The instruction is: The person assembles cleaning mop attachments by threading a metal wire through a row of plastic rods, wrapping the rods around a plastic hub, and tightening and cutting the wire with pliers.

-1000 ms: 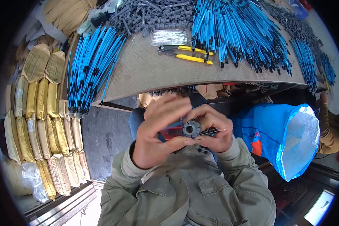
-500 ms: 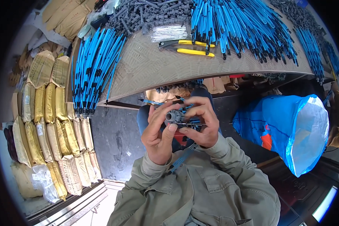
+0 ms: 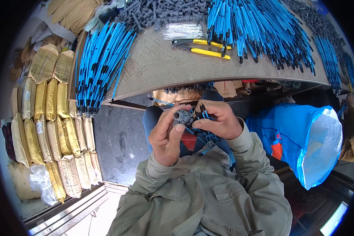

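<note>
Above my lap, my left hand (image 3: 166, 137) is closed round a grey plastic fitting (image 3: 181, 116), its round open end facing up between thumb and fingers. My right hand (image 3: 221, 120) is closed just beside it, thumb and fingers pinched about thin blue rods with black tips (image 3: 203, 114). More of these rods hang in a bunch below the hands. A thin wire seems to show between the fitting and the right fingers; its ends are hidden.
The table (image 3: 153, 65) ahead bears yellow-handled pliers (image 3: 210, 53), a stack of white wires (image 3: 183, 31), grey fittings (image 3: 169, 11) and piles of blue rods (image 3: 259, 31). A blue sack (image 3: 291, 133) stands right. Packed bags (image 3: 51, 137) are stacked left.
My right hand has moved slightly right and turned, its fingers now closer together. The black-tipped rods have swung beside the fitting. The straight wire between the hands no longer shows plainly.
</note>
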Action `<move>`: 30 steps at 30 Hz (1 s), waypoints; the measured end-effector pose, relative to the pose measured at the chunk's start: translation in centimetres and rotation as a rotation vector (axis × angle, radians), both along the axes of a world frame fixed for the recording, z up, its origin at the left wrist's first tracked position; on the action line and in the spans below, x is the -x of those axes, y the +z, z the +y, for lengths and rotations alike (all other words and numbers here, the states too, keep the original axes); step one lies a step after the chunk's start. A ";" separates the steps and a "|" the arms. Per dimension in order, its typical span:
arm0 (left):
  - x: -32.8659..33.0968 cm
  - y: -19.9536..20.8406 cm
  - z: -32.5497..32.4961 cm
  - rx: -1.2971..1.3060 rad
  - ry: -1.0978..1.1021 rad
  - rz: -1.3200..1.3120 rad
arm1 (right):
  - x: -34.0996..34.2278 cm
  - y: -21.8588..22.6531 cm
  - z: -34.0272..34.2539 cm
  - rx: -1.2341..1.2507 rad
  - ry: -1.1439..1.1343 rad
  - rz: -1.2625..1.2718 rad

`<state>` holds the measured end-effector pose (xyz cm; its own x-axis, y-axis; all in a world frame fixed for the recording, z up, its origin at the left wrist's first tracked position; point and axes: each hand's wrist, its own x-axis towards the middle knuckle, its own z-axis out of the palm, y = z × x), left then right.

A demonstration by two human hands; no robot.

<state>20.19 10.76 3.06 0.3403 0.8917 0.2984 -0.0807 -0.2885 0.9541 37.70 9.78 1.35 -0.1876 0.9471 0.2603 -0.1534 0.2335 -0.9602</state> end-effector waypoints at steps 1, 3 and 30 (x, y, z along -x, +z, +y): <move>0.0 0.0 -0.1 -0.003 0.014 0.000 | 0.0 0.1 0.1 0.142 0.059 0.091; -0.1 -0.1 -0.2 -0.007 0.043 -0.001 | 0.8 -0.5 0.0 0.121 0.033 0.208; -0.2 -1.8 -0.5 0.072 0.111 -0.064 | 0.6 -0.2 0.1 0.110 0.163 0.173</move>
